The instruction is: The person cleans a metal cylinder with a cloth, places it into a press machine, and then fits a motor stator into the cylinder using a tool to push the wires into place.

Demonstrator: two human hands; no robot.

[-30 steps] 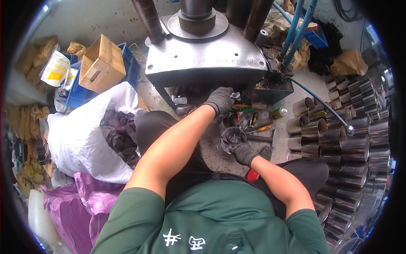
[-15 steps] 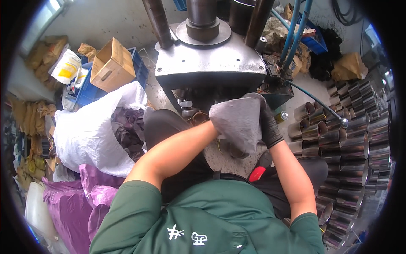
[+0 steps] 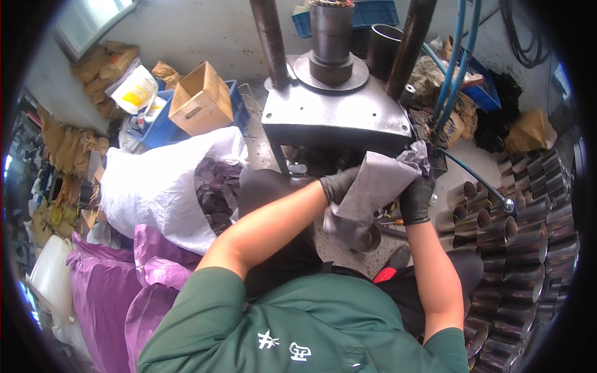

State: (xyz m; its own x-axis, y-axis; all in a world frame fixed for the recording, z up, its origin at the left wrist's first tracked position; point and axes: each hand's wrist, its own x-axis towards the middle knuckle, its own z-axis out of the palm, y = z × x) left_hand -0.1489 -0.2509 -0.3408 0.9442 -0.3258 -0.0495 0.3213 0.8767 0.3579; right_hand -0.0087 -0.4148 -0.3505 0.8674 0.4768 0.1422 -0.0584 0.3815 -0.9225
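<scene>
A thin grey sheet (image 3: 380, 183), paper or cloth, is stretched between my gloved hands in front of the press. My left hand (image 3: 339, 185), in a dark glove, grips its left side, with the fingertips hidden behind it. The sheet's crumpled upper right end bunches above my right hand (image 3: 415, 198), also gloved, whose fingers are mostly covered by the folds. Whether anything lies inside the folds cannot be seen. Below the sheet, a metal tube (image 3: 368, 239) rests on the floor between my legs.
Ahead stands a press with a steel table (image 3: 333, 112). A ball-ended lever (image 3: 509, 205) sticks out beside stacked shiny metal cylinders (image 3: 522, 230) on the right. To the left lie a white sack (image 3: 155, 180) of dark crumpled sheets, a purple sack (image 3: 102, 280) and a wooden box (image 3: 202, 102).
The grey sheet has turned and folded, its crumpled end now showing above my right hand. My left hand has come into sight from behind it. The whole view has shifted.
</scene>
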